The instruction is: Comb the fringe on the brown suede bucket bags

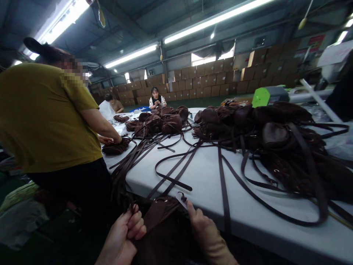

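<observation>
Dark-brown soft bag (161, 213) at near edge of white tabletop (204, 176), mid-handling: L hand (122, 230) clenched on thin dark cord (134, 207), R hand (202, 226) grasping small pale strip (180, 199). Similar brown bags (275, 136) heaped R; done vs. remaining, can't tell.

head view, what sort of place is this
Probably a bag workshop or factory floor: dark brown bags with long straps lie heaped on a white-topped table, and cardboard boxes are stacked at the back.
</observation>
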### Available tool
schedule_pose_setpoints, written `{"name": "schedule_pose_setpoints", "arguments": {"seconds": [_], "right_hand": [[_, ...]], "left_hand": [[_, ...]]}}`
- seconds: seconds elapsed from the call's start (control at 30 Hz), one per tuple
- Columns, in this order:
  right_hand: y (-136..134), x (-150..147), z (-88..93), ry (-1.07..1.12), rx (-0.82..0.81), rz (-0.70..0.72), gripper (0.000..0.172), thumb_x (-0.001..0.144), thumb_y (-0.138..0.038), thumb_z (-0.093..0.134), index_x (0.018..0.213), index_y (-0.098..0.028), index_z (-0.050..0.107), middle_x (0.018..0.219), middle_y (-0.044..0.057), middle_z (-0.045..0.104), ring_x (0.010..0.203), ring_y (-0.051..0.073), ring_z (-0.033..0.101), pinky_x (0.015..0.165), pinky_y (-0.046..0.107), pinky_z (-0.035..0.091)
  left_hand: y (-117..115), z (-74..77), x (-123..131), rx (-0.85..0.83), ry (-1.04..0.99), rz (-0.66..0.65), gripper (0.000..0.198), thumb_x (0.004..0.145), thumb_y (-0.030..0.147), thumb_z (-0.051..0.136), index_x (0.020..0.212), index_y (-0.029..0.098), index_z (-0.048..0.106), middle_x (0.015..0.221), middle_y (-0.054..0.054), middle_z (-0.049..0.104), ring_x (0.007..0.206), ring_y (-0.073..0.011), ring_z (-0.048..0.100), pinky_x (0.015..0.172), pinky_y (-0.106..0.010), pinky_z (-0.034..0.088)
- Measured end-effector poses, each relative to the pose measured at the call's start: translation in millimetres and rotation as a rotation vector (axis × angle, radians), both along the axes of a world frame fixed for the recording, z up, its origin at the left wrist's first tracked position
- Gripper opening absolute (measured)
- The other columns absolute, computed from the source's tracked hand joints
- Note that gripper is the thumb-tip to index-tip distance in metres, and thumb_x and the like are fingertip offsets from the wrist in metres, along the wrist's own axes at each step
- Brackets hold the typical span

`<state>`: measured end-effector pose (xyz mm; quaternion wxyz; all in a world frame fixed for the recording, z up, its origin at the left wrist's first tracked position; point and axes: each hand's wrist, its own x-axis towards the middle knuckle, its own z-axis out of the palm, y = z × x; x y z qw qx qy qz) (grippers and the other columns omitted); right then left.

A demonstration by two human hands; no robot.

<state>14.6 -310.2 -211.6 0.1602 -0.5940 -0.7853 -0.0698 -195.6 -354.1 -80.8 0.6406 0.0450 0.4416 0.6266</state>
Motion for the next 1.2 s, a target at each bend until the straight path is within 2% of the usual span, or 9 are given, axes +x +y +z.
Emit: {"name": "schedule_pose_setpoints", "arguments": {"seconds": [0.17,0.27,0.4,0.53,0.63,0.77,0.93,1.1,1.2], "right_hand": [[37.2,65.3,50.7,-0.099,-0.034,-0.253,0.053,0.082,0.001,0.042,0.133,-0.011,0.045,0.065,0.006,0.066,0.053,0.018,0.067,0.048,0.021,0.050],[42.3,68.5,88.9,-0.076,0.099,-0.114,0.054,0.083,0.003,0.034,0.134,-0.010,0.044,0.076,0.009,0.068,0.060,0.019,0.068,0.054,0.024,0.054],[15.9,50.3,109.0,0.296,0.095,0.118,0.042,0.094,-0.013,0.027,0.130,-0.011,0.048,0.082,0.009,0.070,0.057,0.017,0.066,0.056,0.025,0.055],[-33.8,6.9,69.1,0.599,-0.080,0.118,0.046,0.098,-0.021,0.015,0.134,-0.014,0.043,0.071,0.005,0.070,0.043,0.014,0.060,0.045,0.021,0.050],[-54.3,-26.9,14.9,0.580,-0.139,0.114,0.045,0.096,-0.018,0.025,0.139,-0.014,0.037,0.081,0.009,0.073,0.061,0.018,0.070,0.055,0.021,0.054],[-45.0,-8.5,-38.6,0.078,-0.345,0.008,0.053,0.077,0.001,0.045,0.127,-0.016,0.054,0.071,0.007,0.072,0.061,0.023,0.071,0.052,0.022,0.052],[-45.7,53.0,-44.4,0.063,-0.343,0.151,0.054,0.077,0.000,0.044,0.126,-0.021,0.052,0.085,0.005,0.072,0.072,0.020,0.071,0.060,0.023,0.051],[-61.6,41.0,-53.5,0.032,-0.360,0.349,0.051,0.077,-0.002,0.045,0.123,-0.023,0.053,0.087,0.004,0.071,0.072,0.020,0.070,0.061,0.024,0.049],[-62.6,30.0,-68.1,-0.047,-0.349,0.341,0.058,0.073,0.003,0.045,0.124,-0.025,0.052,0.086,0.003,0.070,0.071,0.020,0.070,0.061,0.024,0.047]], "left_hand": [[0.9,-6.4,-17.2,0.023,0.487,-0.291,0.029,0.077,0.042,0.070,0.081,0.018,0.055,0.052,0.009,0.041,0.034,-0.0026,0.025,0.036,-0.017,0.014],[16.8,-8.9,-11.6,0.152,0.846,-0.458,0.045,0.057,0.039,0.085,0.089,0.016,0.063,0.067,0.003,0.058,0.051,-0.0075,0.048,0.043,-0.017,0.030],[37.0,-13.3,-1.9,0.086,0.766,-0.460,0.041,0.068,0.051,0.073,0.083,0.014,0.063,0.050,0.009,0.043,0.037,-0.0047,0.031,0.036,-0.017,0.017],[39.9,-6.2,11.1,0.054,0.484,-0.030,0.036,0.072,0.048,0.071,0.085,0.017,0.058,0.049,0.010,0.041,0.035,-0.0043,0.035,0.036,-0.014,0.021],[29.5,2.5,23.8,0.055,0.375,0.077,0.030,0.074,0.041,0.072,0.085,0.017,0.058,0.051,0.009,0.044,0.038,-0.0048,0.041,0.037,-0.014,0.027],[5.7,1.3,23.0,0.044,0.314,-0.060,0.032,0.074,0.041,0.073,0.089,0.017,0.058,0.048,0.011,0.036,0.036,-0.0043,0.035,0.037,-0.014,0.026],[-1.6,-17.7,5.7,0.101,0.628,-0.169,0.035,0.075,0.048,0.069,0.092,0.020,0.055,0.060,0.008,0.044,0.045,-0.0067,0.042,0.044,-0.018,0.036],[9.8,-63.5,-10.7,0.206,1.315,-0.502,0.055,0.062,0.036,0.078,0.110,0.018,0.059,0.102,-0.007,0.057,0.101,-0.0251,0.057,0.091,-0.033,0.044],[14.4,-101.1,-28.4,0.083,1.512,-0.682,0.069,0.058,0.030,0.075,0.121,0.012,0.053,0.118,-0.014,0.050,0.112,-0.0306,0.054,0.097,-0.035,0.042]]}}
